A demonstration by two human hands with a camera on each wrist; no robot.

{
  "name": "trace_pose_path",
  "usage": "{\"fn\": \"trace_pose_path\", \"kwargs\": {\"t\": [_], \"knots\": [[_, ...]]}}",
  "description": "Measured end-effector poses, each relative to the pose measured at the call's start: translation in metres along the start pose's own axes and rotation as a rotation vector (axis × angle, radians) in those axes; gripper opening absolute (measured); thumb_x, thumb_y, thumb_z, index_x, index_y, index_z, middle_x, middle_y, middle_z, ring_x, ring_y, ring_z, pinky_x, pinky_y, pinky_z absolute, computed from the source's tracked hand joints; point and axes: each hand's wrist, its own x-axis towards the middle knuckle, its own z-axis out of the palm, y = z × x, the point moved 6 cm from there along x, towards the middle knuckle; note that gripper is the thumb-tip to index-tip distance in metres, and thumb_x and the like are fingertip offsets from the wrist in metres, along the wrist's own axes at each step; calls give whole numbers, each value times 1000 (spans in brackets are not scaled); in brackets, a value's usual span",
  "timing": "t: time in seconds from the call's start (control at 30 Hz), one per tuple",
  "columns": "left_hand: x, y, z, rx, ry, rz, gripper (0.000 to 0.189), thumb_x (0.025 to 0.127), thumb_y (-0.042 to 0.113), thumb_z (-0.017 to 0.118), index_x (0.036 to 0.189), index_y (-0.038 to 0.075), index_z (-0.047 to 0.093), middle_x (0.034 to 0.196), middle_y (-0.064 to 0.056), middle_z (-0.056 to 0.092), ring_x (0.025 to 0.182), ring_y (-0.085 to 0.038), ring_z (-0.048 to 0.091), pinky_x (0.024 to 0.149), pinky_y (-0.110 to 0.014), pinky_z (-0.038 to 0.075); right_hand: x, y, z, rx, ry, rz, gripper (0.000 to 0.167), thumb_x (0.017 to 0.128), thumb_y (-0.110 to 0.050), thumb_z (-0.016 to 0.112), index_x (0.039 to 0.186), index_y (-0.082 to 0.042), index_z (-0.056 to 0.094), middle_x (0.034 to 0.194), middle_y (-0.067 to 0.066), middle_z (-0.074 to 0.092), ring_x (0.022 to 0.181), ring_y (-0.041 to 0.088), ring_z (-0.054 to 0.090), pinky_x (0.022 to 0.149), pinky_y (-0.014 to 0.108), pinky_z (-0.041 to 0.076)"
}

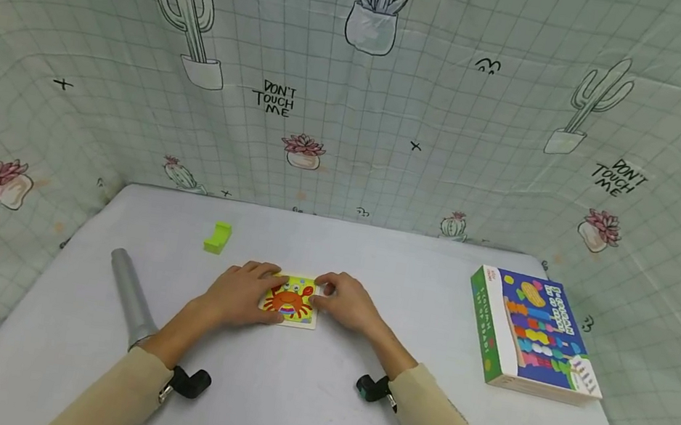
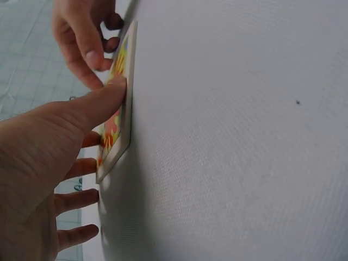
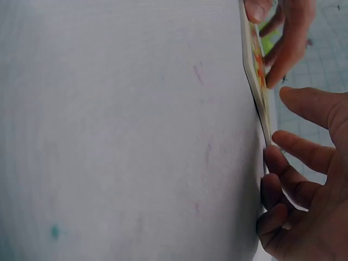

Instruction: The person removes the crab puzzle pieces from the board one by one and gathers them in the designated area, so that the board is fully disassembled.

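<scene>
The crab-printed card (image 1: 292,303) lies between your two hands, to the right of your left hand's (image 1: 241,293) fingers and to the left of your right hand's (image 1: 353,306) fingertips. Your left hand is the nearer by your thumb's overlap: that thumb rests on the card at its near edge, while the index finger reaches its far left side, so the two straddle it. Your left fingers are spread and fairly straight, with the outermost tips off the card, just beside its end. On your right hand, thumb and index stand apart at the card's right edge, the index by the corner, and the other fingers curl loosely under against the white table (image 1: 317,415).

From above, the card seems slightly longer along the line from one hand's fingers to the other's, but your left hand covers its left end and the view is slanted, so you cannot be sure of a long axis.

Both wrist views show the card almost edge-on, so the picture on it is hard to read there. Whether your right index truly touches the corner, and how firmly your left thumb presses, you cannot tell. Beyond your left fingers sits a green block (image 1: 218,238); outward from them, your left forearm hides the near end of a grey tube (image 1: 132,295).
</scene>
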Motion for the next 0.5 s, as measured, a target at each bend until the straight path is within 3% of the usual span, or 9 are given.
{"fn": "trace_pose_path", "kwargs": {"t": [0.27, 0.5], "knots": [[-1, 0, 2, -28, 28, -19, 71, 86, 57, 70, 145, 19, 56, 150, -10, 48, 136, -37, 43, 103, -60, 40, 5, -4, 4, -85, 34, 21, 37, 89, -31, 74, 121, -12, 69, 88, 0, 57, 76, 16, 51, 66, 31, 40], [0, 3, 3, -73, 11, -29, 68, 87, 53, 72, 145, 22, 56, 153, -11, 45, 139, -38, 40, 105, -63, 37, 6, -6, 7, -113, 53, 41, 36, 90, -29, 73, 120, -9, 68, 88, 0, 59, 74, 15, 53, 64, 29, 42]]}}
